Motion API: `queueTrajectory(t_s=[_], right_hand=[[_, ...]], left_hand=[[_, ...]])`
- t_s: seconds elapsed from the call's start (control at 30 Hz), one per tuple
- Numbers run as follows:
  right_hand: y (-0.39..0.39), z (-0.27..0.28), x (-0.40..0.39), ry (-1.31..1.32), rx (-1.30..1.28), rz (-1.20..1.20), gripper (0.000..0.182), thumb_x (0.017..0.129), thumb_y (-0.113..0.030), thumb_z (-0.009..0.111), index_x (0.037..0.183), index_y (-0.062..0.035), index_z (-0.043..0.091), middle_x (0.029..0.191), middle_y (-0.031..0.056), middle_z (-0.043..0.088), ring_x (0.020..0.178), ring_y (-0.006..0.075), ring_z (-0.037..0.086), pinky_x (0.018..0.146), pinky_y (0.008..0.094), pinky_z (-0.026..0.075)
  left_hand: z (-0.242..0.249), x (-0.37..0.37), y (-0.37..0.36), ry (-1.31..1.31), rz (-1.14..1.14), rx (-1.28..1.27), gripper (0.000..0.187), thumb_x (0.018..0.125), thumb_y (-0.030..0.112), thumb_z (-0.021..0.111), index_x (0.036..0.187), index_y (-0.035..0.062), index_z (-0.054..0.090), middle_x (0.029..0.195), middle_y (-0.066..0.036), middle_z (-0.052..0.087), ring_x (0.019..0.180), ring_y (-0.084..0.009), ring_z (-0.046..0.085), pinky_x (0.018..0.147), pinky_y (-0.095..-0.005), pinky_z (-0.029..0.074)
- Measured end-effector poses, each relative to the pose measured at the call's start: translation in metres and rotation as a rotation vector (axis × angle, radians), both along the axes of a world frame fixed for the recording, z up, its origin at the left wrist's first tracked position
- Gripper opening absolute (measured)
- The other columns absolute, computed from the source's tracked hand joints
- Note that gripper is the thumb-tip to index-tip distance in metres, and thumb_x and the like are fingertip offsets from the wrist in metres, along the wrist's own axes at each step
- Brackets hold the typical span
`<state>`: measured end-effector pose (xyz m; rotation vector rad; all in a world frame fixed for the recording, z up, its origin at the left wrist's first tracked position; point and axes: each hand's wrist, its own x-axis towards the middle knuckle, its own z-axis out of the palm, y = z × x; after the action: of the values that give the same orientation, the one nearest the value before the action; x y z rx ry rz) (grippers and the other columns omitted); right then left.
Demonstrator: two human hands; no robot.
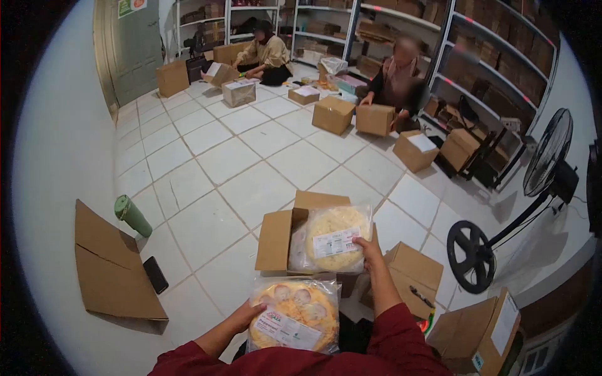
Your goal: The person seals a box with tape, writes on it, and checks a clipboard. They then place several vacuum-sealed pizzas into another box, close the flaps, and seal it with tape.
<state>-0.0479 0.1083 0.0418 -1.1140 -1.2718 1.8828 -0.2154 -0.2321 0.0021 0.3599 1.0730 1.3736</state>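
Note:
My left hand [247,316] grips the left edge of a bagged pizza [308,305] with a white label reading "Pepperoni", close to my lap. With its thumb on the label, my right hand [370,252] holds a second, paler bagged pizza [326,222] by its right side. That pizza overlaps the opening of a cardboard box [273,242] whose flaps stand up. Much of the box's inside is hidden behind the pizza. Clear plastic wraps both pizzas.
At my right lies a closed carton [411,276] with a black marker [421,296] on it. A standing fan [470,257] is farther right. At left are a green tumbler [133,216], a phone [155,275] and a cardboard sheet [113,269]. Two people sit among boxes near the shelves [351,44].

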Motion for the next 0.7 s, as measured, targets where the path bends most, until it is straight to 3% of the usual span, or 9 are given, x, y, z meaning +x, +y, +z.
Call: queueTrajectory(t_s=[0.13, 0.17, 0.23, 0.33, 0.4, 0.47, 0.53, 0.57, 0.7], right_hand=[[-0.003, -0.007, 0.001, -0.007, 0.241, -0.066, 0.066, 0.061, 0.0, 0.058, 0.119, 0.002, 0.027, 0.097, 0.0181, 0.052, 0.077, 0.0276, 0.056, 0.066, 0.0356, 0.048], [-0.01, 0.0, -0.001, 0.055, 0.236, -0.141, 0.053, 0.06, 0.004, 0.059, 0.109, 0.0077, 0.039, 0.093, 0.0159, 0.054, 0.077, 0.0251, 0.056, 0.066, 0.0311, 0.046], [-0.008, 0.003, 0.005, 0.034, 0.234, -0.146, 0.051, 0.06, 0.004, 0.058, 0.107, 0.0069, 0.04, 0.091, 0.0156, 0.055, 0.076, 0.0246, 0.056, 0.066, 0.0309, 0.046], [-0.003, 0.018, 0.019, -0.068, 0.253, -0.207, 0.042, 0.06, 0.004, 0.058, 0.1, 0.0043, 0.044, 0.087, 0.0147, 0.055, 0.074, 0.023, 0.056, 0.065, 0.0304, 0.046], [-0.014, 0.047, 0.034, -0.209, 0.45, -0.307, 0.04, 0.059, 0.002, 0.06, 0.096, 0.0036, 0.044, 0.085, 0.0145, 0.054, 0.076, 0.0228, 0.055, 0.066, 0.03, 0.045], [-0.015, 0.068, 0.053, -0.11, 0.478, -0.31, 0.042, 0.059, 0.001, 0.061, 0.098, 0.0036, 0.044, 0.087, 0.0147, 0.054, 0.076, 0.0229, 0.055, 0.066, 0.0303, 0.046], [-0.026, 0.095, 0.064, -0.007, 0.509, -0.31, 0.044, 0.059, 0.0, 0.061, 0.099, 0.0037, 0.043, 0.088, 0.015, 0.054, 0.077, 0.0231, 0.055, 0.066, 0.0306, 0.046], [-0.036, 0.114, 0.07, 0.168, 0.452, -0.296, 0.043, 0.061, -0.003, 0.06, 0.101, 0.003, 0.044, 0.087, 0.0143, 0.054, 0.075, 0.0229, 0.056, 0.066, 0.0301, 0.046], [-0.073, 0.158, 0.091, 0.523, 0.157, -0.081, 0.041, 0.063, -0.008, 0.058, 0.101, 0.0022, 0.044, 0.091, 0.0131, 0.053, 0.077, 0.0218, 0.055, 0.067, 0.033, 0.047]], left_hand=[[0.018, 0.003, 0.001, 0.054, -0.003, 0.072, 0.058, 0.074, 0.024, 0.057, 0.118, 0.0006, 0.027, 0.106, -0.013, 0.045, 0.093, -0.0212, 0.049, 0.079, -0.031, 0.041], [0.024, 0.006, -0.001, 0.126, 0.071, -0.056, 0.063, 0.074, 0.023, 0.058, 0.12, 0.0015, 0.021, 0.108, -0.015, 0.044, 0.094, -0.0216, 0.048, 0.08, -0.0318, 0.041], [0.024, 0.007, -0.003, 0.193, 0.153, -0.176, 0.069, 0.074, 0.022, 0.059, 0.122, 0.0024, 0.015, 0.109, -0.016, 0.043, 0.094, -0.022, 0.047, 0.08, -0.0326, 0.041], [0.016, 0.012, -0.013, 0.216, 0.222, -0.041, 0.082, 0.074, 0.019, 0.06, 0.126, 0.0082, -0.003, 0.11, -0.018, 0.041, 0.096, -0.0227, 0.046, 0.081, -0.0336, 0.04], [0.023, 0.015, -0.016, 0.332, 0.213, 0.195, 0.091, 0.076, 0.014, 0.058, 0.125, 0.0146, -0.019, 0.112, -0.019, 0.039, 0.098, -0.0225, 0.044, 0.082, -0.0335, 0.039], [0.041, 0.018, -0.018, 0.347, 0.188, 0.227, 0.086, 0.078, 0.012, 0.053, 0.127, 0.0165, -0.017, 0.115, -0.017, 0.038, 0.1, -0.0205, 0.042, 0.083, -0.0318, 0.037], [0.045, 0.018, -0.018, 0.283, 0.073, 0.135, 0.066, 0.081, 0.014, 0.05, 0.131, 0.013, 0.007, 0.116, -0.013, 0.038, 0.1, -0.0184, 0.042, 0.084, -0.0289, 0.036], [0.026, 0.013, -0.019, 0.466, 0.063, 0.112, 0.046, 0.082, 0.015, 0.048, 0.124, 0.0095, 0.032, 0.115, -0.01, 0.039, 0.101, -0.0177, 0.041, 0.085, -0.0264, 0.035], [0.016, 0.002, -0.015, 0.234, -0.058, 0.059, 0.039, 0.083, 0.02, 0.047, 0.118, 0.0053, 0.04, 0.115, -0.01, 0.04, 0.104, -0.0194, 0.04, 0.088, -0.0275, 0.034]])
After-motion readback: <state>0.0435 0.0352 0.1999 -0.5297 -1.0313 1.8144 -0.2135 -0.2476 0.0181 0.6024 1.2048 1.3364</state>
